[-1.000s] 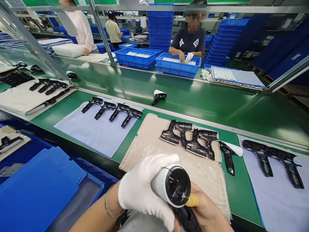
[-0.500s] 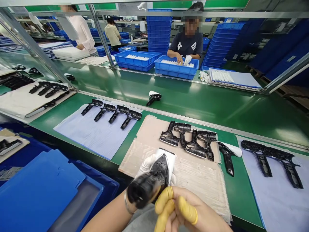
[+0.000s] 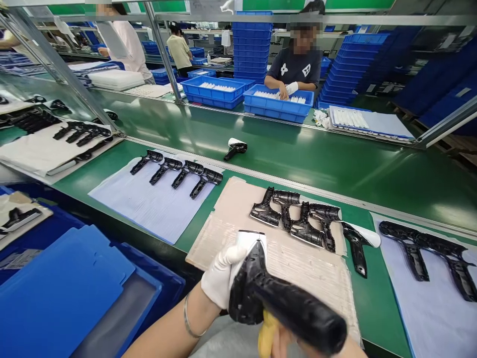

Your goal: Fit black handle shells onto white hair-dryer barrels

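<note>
My left hand (image 3: 219, 278), in a white glove, grips a pistol-shaped black-and-white hair dryer housing (image 3: 246, 288) by its white side. Its white flat end points away from me, and the black handle sticks out toward the lower right, slightly blurred. Below the handle is my right hand (image 3: 276, 340), with yellow covers on its fingers. Those fingers are curled up against the underside of the housing; the thumb and most of the palm are hidden. Beyond my hands, several black half shells (image 3: 298, 216) lie interlocked on a cardboard sheet (image 3: 216, 236).
One white-and-black housing (image 3: 356, 248) lies right of the cardboard, another (image 3: 236, 147) on the green surface behind. Black shells (image 3: 181, 171) rest on a left sheet, more (image 3: 428, 248) on a right one. Blue bins (image 3: 74, 278) stand lower left. A co-worker (image 3: 294, 69) handles white parts opposite.
The housing has turned in my hands: its handle swung from lower left to lower right. My right hand moved lower, partly behind the handle. The view shifted slightly.
</note>
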